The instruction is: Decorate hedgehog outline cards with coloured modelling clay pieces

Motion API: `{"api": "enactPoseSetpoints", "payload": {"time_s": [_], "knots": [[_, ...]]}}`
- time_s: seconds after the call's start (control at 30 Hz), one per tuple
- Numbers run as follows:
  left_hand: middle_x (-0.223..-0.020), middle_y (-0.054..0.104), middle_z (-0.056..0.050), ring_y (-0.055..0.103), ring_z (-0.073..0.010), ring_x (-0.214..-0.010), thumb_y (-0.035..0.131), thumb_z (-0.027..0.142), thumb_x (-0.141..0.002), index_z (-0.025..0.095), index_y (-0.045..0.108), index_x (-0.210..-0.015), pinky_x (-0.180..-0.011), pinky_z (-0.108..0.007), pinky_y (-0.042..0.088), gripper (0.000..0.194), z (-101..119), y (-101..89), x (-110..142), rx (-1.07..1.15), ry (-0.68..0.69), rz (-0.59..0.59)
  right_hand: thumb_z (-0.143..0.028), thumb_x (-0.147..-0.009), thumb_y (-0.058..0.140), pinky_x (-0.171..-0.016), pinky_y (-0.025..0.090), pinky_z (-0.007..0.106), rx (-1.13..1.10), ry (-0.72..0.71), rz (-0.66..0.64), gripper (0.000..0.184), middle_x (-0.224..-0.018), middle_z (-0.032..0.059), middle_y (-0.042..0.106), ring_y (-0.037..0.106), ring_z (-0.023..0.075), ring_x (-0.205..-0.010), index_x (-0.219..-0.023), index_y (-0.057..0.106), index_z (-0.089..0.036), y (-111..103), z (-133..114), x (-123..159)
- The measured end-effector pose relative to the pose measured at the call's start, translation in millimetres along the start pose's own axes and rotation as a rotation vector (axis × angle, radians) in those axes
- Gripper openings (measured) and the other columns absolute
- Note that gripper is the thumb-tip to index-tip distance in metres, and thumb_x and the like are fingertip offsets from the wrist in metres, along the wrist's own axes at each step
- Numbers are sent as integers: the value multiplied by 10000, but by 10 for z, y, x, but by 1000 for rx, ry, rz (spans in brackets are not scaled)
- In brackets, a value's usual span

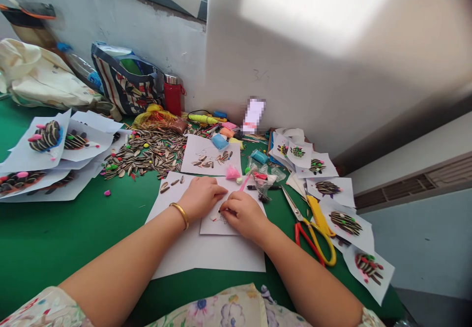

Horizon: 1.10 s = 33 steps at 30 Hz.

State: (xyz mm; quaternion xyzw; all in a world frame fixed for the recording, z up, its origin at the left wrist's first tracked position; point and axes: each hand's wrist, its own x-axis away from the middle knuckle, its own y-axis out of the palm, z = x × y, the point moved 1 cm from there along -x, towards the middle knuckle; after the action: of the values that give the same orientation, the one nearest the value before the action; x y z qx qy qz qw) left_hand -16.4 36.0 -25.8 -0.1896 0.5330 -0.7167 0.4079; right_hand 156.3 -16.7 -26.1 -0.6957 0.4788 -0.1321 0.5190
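Observation:
A small white paper (210,226) bearing a partly hidden line drawing lies on a larger white sheet (173,255). My left hand (201,196), with a gold bangle at the wrist, rests flat on the small paper's upper left, fingers stretched to the right. My right hand (243,214) is closed in a pinch over the drawing. A tiny black spot shows at its fingertips; what they hold is too small to make out. A pink stick (244,184) rises just behind the right hand; whether the hand touches it is unclear. Several sunflower seeds (164,189) lie left of my left hand.
Behind my hands are a seed pile (147,155), another drawing with seeds (195,142) and blue clay (220,141). Scissors (295,206) and a yellow cutter (320,216) lie right. Seed-covered papers line the right edge (344,221) and far left (46,140). A red bottle (172,98) stands by the wall.

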Motion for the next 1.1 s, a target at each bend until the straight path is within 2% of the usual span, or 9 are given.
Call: {"api": "enactPoseSetpoints", "payload": {"time_s": [0.23,0.5,0.67,0.93,1.1], "knots": [[-828,656,-32,585,-215,-866,567,286,-912,340,756,-984,-749,-342,336,209,3,-6,-2,-9,5,-2,-138,-852,614,-741,456,306,24,-46,-23,140,-811,51,655,591,180,-776,-858,737,-203,30,-1,-5],[-851,672,-33,593,-214,-881,571,290,-914,337,753,-1020,-765,-349,343,215,-7,5,-4,-1,-1,-2,-200,-892,590,-691,373,327,230,-142,-27,168,-764,41,638,533,189,-760,-826,742,-224,3,-27,6],[-861,674,-34,595,-214,-898,569,296,-914,332,754,-1017,-777,-343,348,214,-13,15,-1,4,-7,-3,-206,-893,601,-685,364,316,175,-142,14,160,-777,42,636,526,168,-729,-856,757,-217,-58,2,24],[-860,686,-29,601,-219,-882,560,318,-922,336,753,-1031,-762,-351,342,222,-26,25,-12,-5,1,11,-237,-904,601,-641,332,306,171,-210,-36,170,-766,27,632,510,158,-694,-923,767,-271,-29,40,49],[-860,685,-30,605,-219,-882,558,287,-921,335,751,-1023,-764,-351,351,224,-17,21,-2,-3,11,10,-235,-909,571,-671,371,313,164,-204,-16,187,-810,42,650,541,173,-731,-1000,735,-237,-85,20,42]]}}
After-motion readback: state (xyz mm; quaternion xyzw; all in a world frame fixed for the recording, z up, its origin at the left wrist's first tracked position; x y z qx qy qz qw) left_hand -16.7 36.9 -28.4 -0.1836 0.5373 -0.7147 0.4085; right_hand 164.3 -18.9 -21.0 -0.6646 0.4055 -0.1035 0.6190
